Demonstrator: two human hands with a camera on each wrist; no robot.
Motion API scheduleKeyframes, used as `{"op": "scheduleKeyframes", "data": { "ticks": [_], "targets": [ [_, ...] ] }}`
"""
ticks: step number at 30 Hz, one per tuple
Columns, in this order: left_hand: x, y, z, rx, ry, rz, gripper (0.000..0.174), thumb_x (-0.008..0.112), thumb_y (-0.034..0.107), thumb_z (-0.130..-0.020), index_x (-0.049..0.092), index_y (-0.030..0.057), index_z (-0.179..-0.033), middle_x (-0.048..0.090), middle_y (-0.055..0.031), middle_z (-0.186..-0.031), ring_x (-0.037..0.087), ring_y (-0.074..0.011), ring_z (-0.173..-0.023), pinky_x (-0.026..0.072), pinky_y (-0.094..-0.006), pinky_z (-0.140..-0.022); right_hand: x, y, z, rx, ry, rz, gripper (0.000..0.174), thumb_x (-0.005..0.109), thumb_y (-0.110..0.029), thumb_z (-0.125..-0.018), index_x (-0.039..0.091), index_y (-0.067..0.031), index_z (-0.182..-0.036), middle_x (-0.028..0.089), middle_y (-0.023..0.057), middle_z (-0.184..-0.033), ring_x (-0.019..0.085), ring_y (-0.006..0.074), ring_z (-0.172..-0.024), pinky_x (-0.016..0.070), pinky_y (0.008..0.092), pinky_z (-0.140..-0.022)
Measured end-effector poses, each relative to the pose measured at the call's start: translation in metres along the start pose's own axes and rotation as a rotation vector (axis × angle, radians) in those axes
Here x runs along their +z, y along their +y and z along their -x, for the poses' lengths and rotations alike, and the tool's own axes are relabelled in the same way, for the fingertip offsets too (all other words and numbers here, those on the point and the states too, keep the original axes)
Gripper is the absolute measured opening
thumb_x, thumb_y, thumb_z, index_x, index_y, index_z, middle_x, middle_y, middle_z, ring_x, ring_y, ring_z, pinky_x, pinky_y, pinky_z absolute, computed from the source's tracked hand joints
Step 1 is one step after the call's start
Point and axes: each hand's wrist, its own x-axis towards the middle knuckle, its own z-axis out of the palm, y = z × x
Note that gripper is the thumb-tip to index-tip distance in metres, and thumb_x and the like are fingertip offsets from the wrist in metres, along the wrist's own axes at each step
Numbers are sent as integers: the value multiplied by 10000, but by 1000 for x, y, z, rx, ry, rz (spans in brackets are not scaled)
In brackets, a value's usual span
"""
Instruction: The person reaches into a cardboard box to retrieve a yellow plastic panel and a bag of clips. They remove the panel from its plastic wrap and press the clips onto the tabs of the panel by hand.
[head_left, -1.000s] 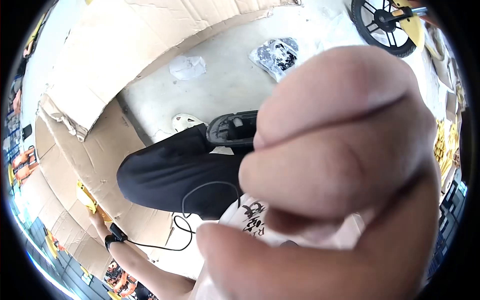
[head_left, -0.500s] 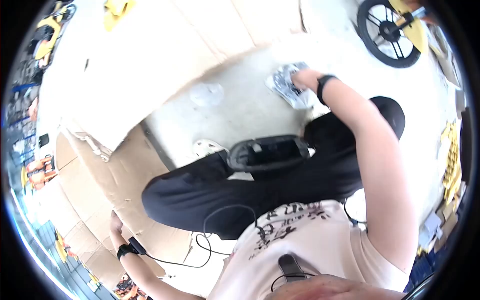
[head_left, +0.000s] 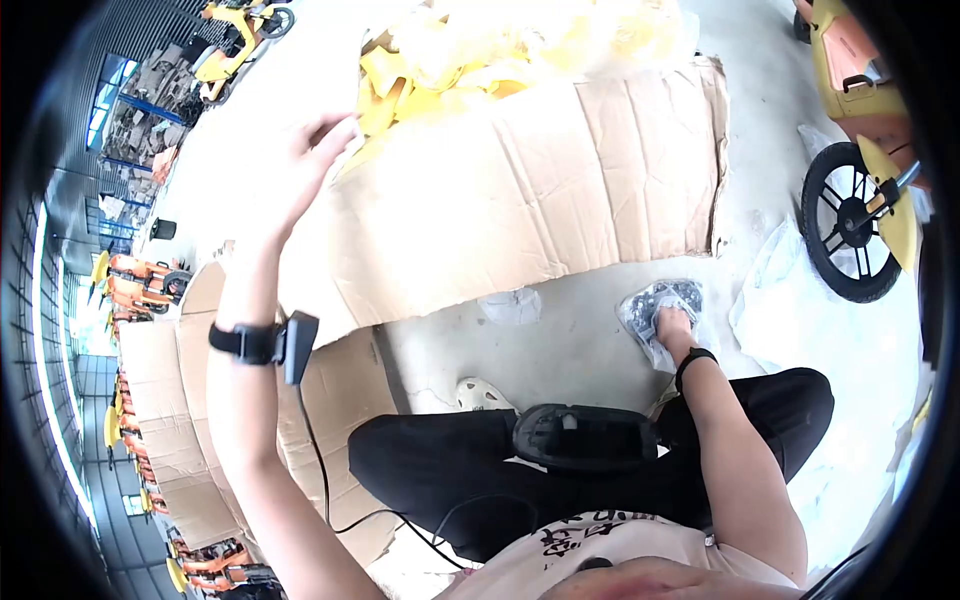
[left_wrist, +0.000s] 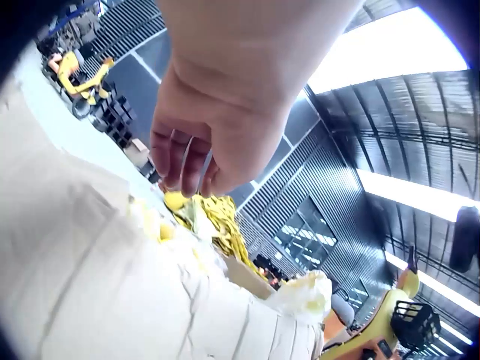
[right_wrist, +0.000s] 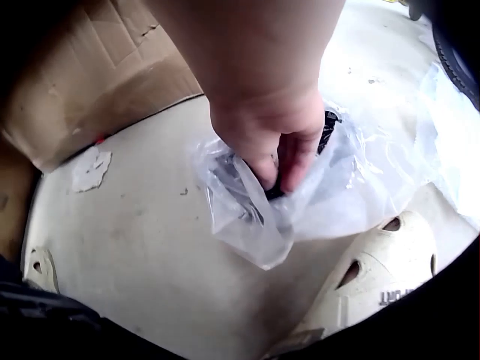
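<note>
In the head view my left hand is raised over the left end of a large cardboard box with yellow parts inside. Its fingers hang loosely bent in the left wrist view, nothing visible between them. My right hand reaches down into a clear plastic bag of small black parts on the floor. The right wrist view shows thumb and fingers pinching a black part at the bag's mouth. A black oval housing lies across the lap between the thighs.
A black-spoked wheel with a yellow fender stands at the right, near plastic sheeting. Flattened cardboard lies at the left. Another clear bag is on the floor by the box. Orange and yellow scooters stand farther off.
My left hand has risen from the lower-left cardboard to the box of yellow parts. The right hand moved from close to the camera down to the bag. The view has shifted to show more of the box.
</note>
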Motion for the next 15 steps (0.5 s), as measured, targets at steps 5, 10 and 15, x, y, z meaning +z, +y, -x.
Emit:
{"op": "scheduleKeyframes", "data": {
  "ticks": [5, 10, 15],
  "targets": [
    [96, 97, -94, 505, -271, 147, 418, 658, 278, -914, 607, 21, -1240, 652, -45, -1110, 594, -118, -1032, 446, -275, -957, -6, -2, -1, 92, -120, -80, 231, 583, -109, -854, 685, -58, -1055, 650, 163, -1204, 623, 274, -1140, 510, 366, -945],
    [129, 167, -90, 589, -440, 176, 470, 672, 315, -914, 580, 37, -1283, 651, -34, -1111, 589, -113, -1042, 441, -283, -973, 9, -6, 5, 131, -193, -80, 258, 616, -144, -844, 680, -70, -1083, 653, 151, -1200, 628, 270, -1137, 523, 366, -934],
    [123, 159, -85, 405, -389, 409, 512, 659, 321, -931, 527, 0, -1308, 649, -51, -1162, 599, -129, -1051, 450, -299, -965, 16, 0, 11, 76, -68, -145, 281, 611, -167, -862, 656, -55, -1116, 643, 171, -1163, 630, 314, -1097, 507, 391, -948]
  ]
}}
